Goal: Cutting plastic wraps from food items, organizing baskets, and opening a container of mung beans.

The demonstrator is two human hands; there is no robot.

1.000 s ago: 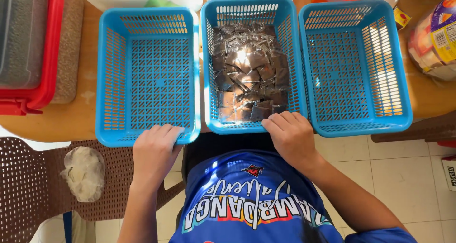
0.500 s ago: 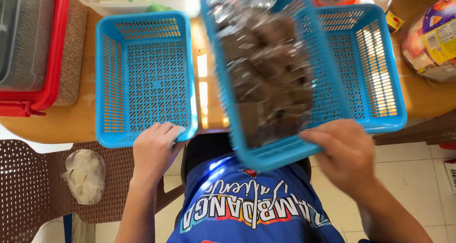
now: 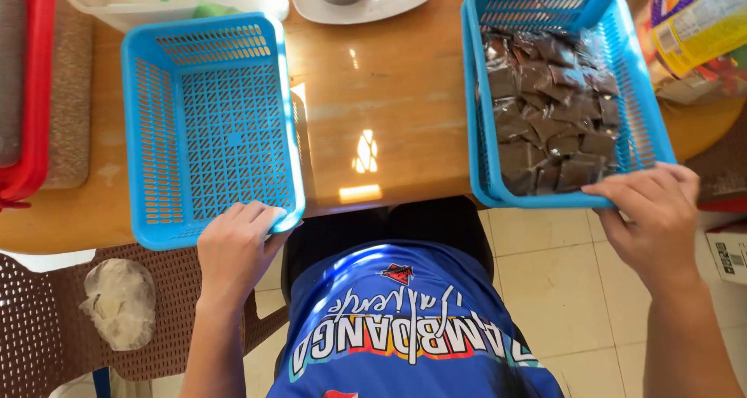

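Now the right hand [image 3: 654, 215] grips the full basket [image 3: 564, 196], fingers curled over its near rim. Left hand [image 3: 233, 246] rests, fingers together, on the empty basket [image 3: 156, 133]; nothing is moved across yet.

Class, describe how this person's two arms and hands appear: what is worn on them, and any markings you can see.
Both forearms are bare, with no sleeve reaching them. The left hand and the right hand wear no gloves, and no rings, watch or bracelet show. Nails are short and unpainted. The only clothing in view is a blue jersey with white lettering and a small red emblem.
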